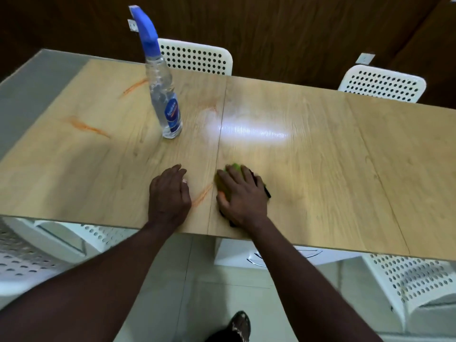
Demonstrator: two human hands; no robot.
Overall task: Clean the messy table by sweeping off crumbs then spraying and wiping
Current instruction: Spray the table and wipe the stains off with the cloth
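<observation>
While right hand point(240, 196) presses green cloth point(233, 169) flat-fingered at 6 o'clock on table point(345, 156), left hand point(169, 193) rests flat beside, holding nothing. No crumbs visible; wiping looks under way. Orange streaks point(90, 128) unwiped at 9, 10 o'clock. Spray bottle point(164, 95) upright at 11.

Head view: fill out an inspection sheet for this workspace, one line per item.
Surface: wooden table with a glare patch mid-top; orange smears on the left half and one at the near edge between the hands; no crumbs seen.
Job's things: spray bottle upright, left of centre; green cloth under the right hand.
Clutter: nothing seen.
Hands: left hand rests flat on the table; right hand presses the cloth, fingers spread.
Cables: nothing seen.
Surroundings: white perforated chairs behind and beneath the table; dark wall; pale tiled floor.
</observation>
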